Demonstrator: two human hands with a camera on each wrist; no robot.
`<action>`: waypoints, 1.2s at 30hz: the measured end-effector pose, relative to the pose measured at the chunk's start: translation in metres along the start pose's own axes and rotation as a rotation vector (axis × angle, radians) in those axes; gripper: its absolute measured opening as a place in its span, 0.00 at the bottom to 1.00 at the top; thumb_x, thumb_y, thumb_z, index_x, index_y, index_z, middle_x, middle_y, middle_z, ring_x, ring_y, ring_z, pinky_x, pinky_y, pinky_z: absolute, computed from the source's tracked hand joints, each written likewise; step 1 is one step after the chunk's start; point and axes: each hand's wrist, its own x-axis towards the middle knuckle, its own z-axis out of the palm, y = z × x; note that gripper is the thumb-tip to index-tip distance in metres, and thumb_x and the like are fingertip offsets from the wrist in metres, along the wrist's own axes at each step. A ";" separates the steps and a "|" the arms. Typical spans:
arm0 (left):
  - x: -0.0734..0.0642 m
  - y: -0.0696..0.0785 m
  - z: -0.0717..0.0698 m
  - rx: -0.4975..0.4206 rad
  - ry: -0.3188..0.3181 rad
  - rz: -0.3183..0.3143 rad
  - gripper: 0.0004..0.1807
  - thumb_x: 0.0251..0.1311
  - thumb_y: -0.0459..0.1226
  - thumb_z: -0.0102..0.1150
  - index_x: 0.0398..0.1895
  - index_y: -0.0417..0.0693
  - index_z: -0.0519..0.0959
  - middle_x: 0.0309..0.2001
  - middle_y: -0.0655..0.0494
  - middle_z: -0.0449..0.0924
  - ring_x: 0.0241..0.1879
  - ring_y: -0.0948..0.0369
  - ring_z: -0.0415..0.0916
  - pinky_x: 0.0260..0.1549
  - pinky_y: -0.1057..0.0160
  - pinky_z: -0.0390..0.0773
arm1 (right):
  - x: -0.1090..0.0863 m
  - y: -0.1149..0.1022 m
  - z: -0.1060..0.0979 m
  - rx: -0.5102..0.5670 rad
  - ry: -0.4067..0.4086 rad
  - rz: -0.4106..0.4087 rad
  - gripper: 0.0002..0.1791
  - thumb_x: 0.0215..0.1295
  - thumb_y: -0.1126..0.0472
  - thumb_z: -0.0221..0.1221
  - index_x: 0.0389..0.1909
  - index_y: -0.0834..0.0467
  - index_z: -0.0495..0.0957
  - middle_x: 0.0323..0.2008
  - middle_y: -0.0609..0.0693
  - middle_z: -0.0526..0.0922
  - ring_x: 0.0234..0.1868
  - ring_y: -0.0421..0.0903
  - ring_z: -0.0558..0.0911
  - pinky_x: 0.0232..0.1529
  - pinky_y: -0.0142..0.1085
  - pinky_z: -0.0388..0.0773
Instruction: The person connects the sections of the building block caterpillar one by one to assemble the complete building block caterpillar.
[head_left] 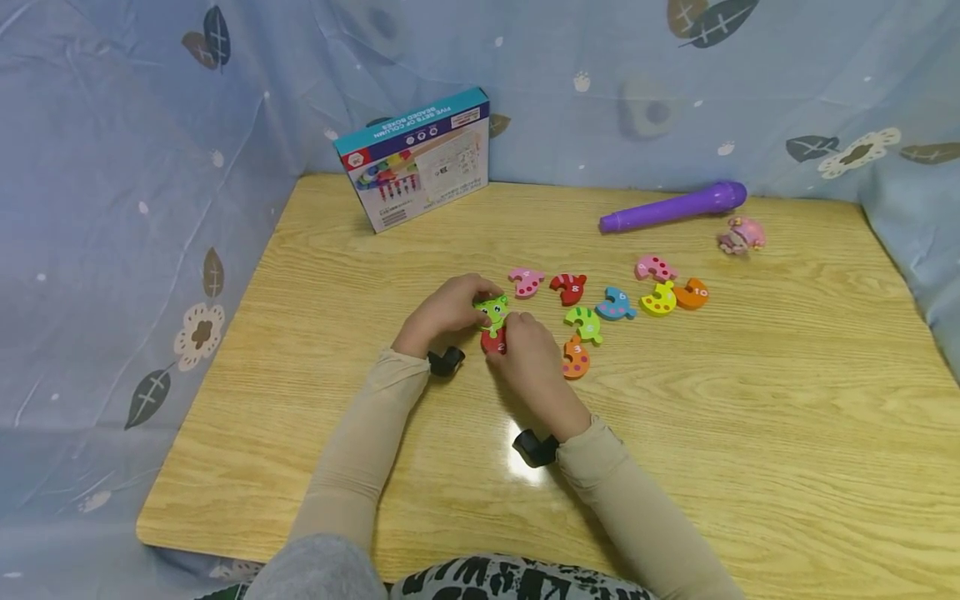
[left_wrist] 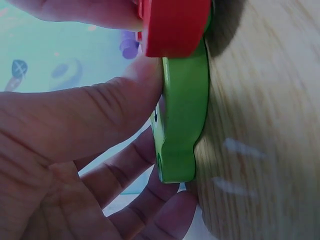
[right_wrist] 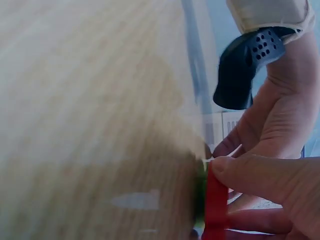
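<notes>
My left hand [head_left: 447,310] pinches a green puzzle piece with a smiling face [head_left: 492,309] between thumb and fingers. In the left wrist view this green piece [left_wrist: 186,110] stands close against the table, its edge toward the camera. Just below the face, my right hand [head_left: 534,357] holds a red puzzle piece marked 2 [head_left: 491,341]. The two pieces meet, the red piece [left_wrist: 177,27] overlapping the green one's end in the left wrist view. My right thumb lies on the edge of the red piece [right_wrist: 217,195] in the right wrist view.
Several numbered puzzle pieces lie right of the hands, among them an orange 3 [head_left: 575,360], a red 8 [head_left: 570,288] and an orange 10 [head_left: 692,293]. Farther back are a printed box [head_left: 420,162], a purple microphone-shaped toy [head_left: 671,208] and a pink figurine [head_left: 742,236].
</notes>
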 end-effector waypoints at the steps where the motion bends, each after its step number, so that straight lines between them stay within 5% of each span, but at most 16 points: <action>1: 0.000 0.000 0.000 0.001 0.000 0.001 0.24 0.52 0.30 0.63 0.55 0.44 0.75 0.50 0.49 0.76 0.50 0.57 0.71 0.54 0.60 0.69 | 0.001 0.000 0.000 -0.007 -0.002 0.004 0.23 0.50 0.52 0.68 0.39 0.65 0.75 0.35 0.56 0.74 0.36 0.53 0.77 0.37 0.45 0.75; 13: 0.000 0.002 0.001 0.014 0.008 -0.002 0.24 0.53 0.30 0.63 0.56 0.44 0.75 0.51 0.50 0.75 0.51 0.57 0.71 0.54 0.60 0.69 | -0.002 -0.002 0.003 0.013 0.002 0.052 0.26 0.48 0.51 0.69 0.39 0.63 0.72 0.35 0.55 0.74 0.36 0.53 0.76 0.32 0.45 0.76; 22: -0.001 0.002 0.001 0.008 0.010 0.004 0.24 0.52 0.30 0.63 0.56 0.44 0.75 0.52 0.50 0.75 0.52 0.57 0.71 0.55 0.60 0.69 | -0.003 0.001 0.001 -0.006 0.011 -0.001 0.25 0.48 0.51 0.69 0.39 0.65 0.75 0.36 0.56 0.73 0.35 0.53 0.76 0.34 0.45 0.76; 28: -0.001 0.001 0.002 0.014 0.003 0.014 0.24 0.52 0.30 0.64 0.55 0.43 0.75 0.52 0.50 0.75 0.52 0.56 0.71 0.54 0.60 0.69 | -0.016 0.015 -0.015 0.045 0.049 -0.054 0.31 0.52 0.53 0.67 0.54 0.65 0.72 0.46 0.59 0.74 0.46 0.56 0.76 0.44 0.49 0.75; 36: 0.000 0.000 0.000 0.027 -0.006 0.017 0.24 0.52 0.31 0.64 0.56 0.44 0.75 0.52 0.50 0.75 0.51 0.56 0.71 0.54 0.60 0.69 | -0.037 0.046 -0.033 0.033 0.130 0.023 0.30 0.50 0.53 0.68 0.51 0.64 0.73 0.43 0.58 0.74 0.45 0.57 0.74 0.35 0.48 0.75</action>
